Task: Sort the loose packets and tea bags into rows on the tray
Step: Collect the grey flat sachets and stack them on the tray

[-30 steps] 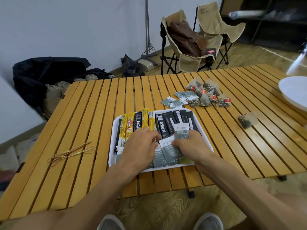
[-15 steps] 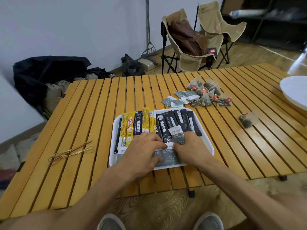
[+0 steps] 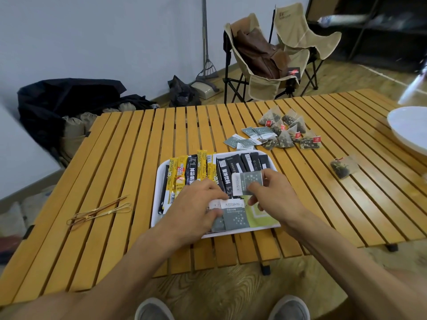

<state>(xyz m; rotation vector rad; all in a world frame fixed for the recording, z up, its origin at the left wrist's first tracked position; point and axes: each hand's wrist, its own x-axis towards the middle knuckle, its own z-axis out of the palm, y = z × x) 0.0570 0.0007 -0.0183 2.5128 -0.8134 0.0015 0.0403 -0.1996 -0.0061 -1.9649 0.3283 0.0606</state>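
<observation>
A white tray [image 3: 159, 197] sits near the table's front edge. Across its far half lie yellow stick packets [image 3: 179, 175] and black stick packets [image 3: 233, 165] in a row. My left hand [image 3: 196, 206] presses down on grey sugar packets [image 3: 233, 215] at the tray's front. My right hand [image 3: 275, 192] holds one grey packet [image 3: 246, 184] lifted above the tray. More grey packets [image 3: 250, 137] and pyramid tea bags [image 3: 286, 132] lie loose beyond the tray. A single tea bag [image 3: 343, 166] lies apart to the right.
The slatted wooden table [image 3: 115, 172] carries bamboo picks [image 3: 99, 210] at the left and a white plate [image 3: 409, 128] at the right edge. Folding chairs [image 3: 265, 63] and a dark bag [image 3: 69, 102] stand behind the table.
My right hand has lifted a grey packet off the front stack and raised it. My left hand stays on the front packets, shifted slightly.
</observation>
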